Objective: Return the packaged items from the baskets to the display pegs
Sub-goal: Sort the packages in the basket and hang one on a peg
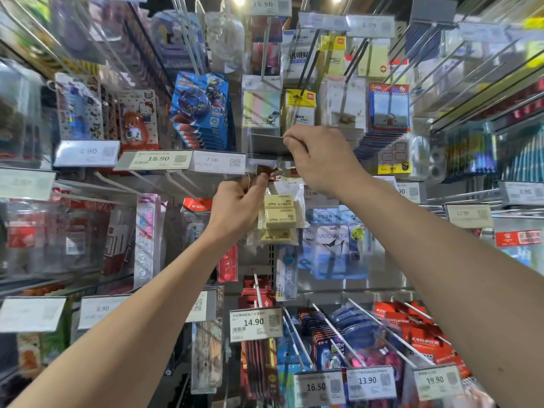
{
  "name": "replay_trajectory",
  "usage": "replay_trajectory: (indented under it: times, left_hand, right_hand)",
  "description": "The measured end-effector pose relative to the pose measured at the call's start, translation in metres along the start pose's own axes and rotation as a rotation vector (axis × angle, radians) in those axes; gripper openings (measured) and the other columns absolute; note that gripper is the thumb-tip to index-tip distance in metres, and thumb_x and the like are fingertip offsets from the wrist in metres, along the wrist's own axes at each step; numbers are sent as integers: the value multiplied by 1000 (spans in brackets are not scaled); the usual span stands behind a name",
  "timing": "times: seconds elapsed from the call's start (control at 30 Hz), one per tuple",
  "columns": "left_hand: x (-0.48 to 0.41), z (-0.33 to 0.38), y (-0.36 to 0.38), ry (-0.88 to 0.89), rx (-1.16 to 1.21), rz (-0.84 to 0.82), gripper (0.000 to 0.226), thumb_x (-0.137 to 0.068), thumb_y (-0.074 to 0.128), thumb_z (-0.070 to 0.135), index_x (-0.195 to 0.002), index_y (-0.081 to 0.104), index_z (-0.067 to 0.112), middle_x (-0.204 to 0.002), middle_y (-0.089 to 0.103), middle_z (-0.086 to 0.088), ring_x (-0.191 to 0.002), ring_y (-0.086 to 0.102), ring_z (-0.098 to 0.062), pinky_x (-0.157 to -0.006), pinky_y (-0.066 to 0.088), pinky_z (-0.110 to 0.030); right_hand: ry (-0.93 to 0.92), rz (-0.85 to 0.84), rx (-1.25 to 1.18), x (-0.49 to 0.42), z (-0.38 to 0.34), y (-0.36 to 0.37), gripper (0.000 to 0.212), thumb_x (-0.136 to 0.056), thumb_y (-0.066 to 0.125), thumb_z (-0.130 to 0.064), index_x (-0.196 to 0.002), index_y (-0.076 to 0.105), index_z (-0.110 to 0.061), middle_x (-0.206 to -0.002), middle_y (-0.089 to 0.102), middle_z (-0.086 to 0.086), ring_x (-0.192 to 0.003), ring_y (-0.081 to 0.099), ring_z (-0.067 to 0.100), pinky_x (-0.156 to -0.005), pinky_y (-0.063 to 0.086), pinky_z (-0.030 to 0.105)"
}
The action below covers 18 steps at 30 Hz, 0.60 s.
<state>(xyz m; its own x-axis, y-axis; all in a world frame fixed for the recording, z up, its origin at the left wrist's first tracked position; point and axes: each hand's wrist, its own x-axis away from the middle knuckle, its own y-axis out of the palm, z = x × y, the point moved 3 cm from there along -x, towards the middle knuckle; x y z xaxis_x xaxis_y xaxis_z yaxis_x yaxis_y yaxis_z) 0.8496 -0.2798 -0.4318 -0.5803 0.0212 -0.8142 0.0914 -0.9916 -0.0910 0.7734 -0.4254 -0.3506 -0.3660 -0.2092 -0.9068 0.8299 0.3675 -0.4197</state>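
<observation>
A cream price tag (158,159) on the left reads 18.90. The white tag (217,162) to its right reads 7.50, and a blurred white tag (86,153) further left reads 4.90. Far at the top, a pale tag (266,4) shows 15.90.

In the near row a barcoded white tag (255,323) reads 14.90. To its right come a second tag (318,387) with 16.50, a third tag (369,380) with 13.90 and a fourth tag (435,381) with 19.90. A cream tag (468,214) on the right reads 12.90.

A blue blister pack (334,248) carries "Mobulidae", and the pale blue card (322,217) above it "ID CARD". Red hang cards (421,340) near right say "KASUR". A yellow sticky-note pack (300,113) bears "STICK". A red header card (197,205) shows "M&G". Print on the clear packet of cream erasers (279,214) is too small to read.
</observation>
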Motion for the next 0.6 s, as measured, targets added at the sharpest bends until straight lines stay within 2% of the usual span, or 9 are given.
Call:
replay_trajectory:
  times: [0.13, 0.27, 0.33, 0.43, 0.47, 0.53, 0.6]
  left_hand:
    - [-1, -3, 0, -24, -4, 4, 48, -102, 56, 34, -59, 47, 14, -43, 37, 7, -40, 30, -11, -41, 23, -23]
    - [-4, -6, 3, -94, -20, 4, 47, -99, 57, 43, -63, 50, 14, -43, 38, 6, -39, 31, -12, -42, 24, -22]
    - [-9, -13, 4, -162, -57, -1, 46, -97, 57, 50, -72, 61, 12, -47, 45, 6, -40, 37, -10, -46, 30, -24]
    - [-13, -26, 6, -245, -139, -26, 43, -98, 52, 56, -101, 69, 17, -58, 55, 4, -51, 50, -13, -54, 39, -26]
    - [-15, -31, 7, -243, -146, -23, 39, -99, 52, 54, -101, 69, 18, -56, 55, 6, -49, 52, -11, -53, 40, -23]
    - [-20, -41, 9, -228, -169, -17, 38, -101, 54, 46, -85, 68, 15, -49, 55, 9, -42, 52, -7, -45, 38, -18]
    - [-23, -54, 9, -264, -279, -14, 43, -99, 55, 51, -79, 67, 14, -67, 67, 1, -55, 61, -12, -53, 45, -22]
  right_hand:
    - [1, 0, 4, -1, -1, -1, 25, -105, 44, -24, -94, 65, -18, -84, 66, 4, -82, 57, 26, -74, 47, 38]
    - [-1, -2, 4, 0, -1, -1, 24, -105, 44, -25, -90, 62, -21, -82, 65, 2, -80, 56, 24, -77, 49, 40]
    - [-2, -4, 8, 0, -2, 0, 23, -105, 44, -25, -87, 59, -24, -82, 64, 1, -80, 55, 24, -78, 49, 41]
    - [-3, -6, 17, 1, -3, 1, 24, -104, 44, -26, -88, 61, -22, -83, 66, 3, -80, 57, 25, -81, 50, 43]
    - [-2, -6, 18, 2, -2, 1, 24, -105, 44, -26, -88, 61, -21, -83, 66, 3, -79, 57, 25, -81, 50, 43]
    - [-4, -5, 16, 3, -2, 2, 24, -105, 43, -26, -86, 58, -23, -82, 65, 3, -78, 57, 25, -80, 50, 43]
    - [-4, 3, 16, 4, -2, 2, 23, -105, 43, -26, -86, 57, -25, -82, 65, 2, -79, 57, 25, -79, 50, 43]
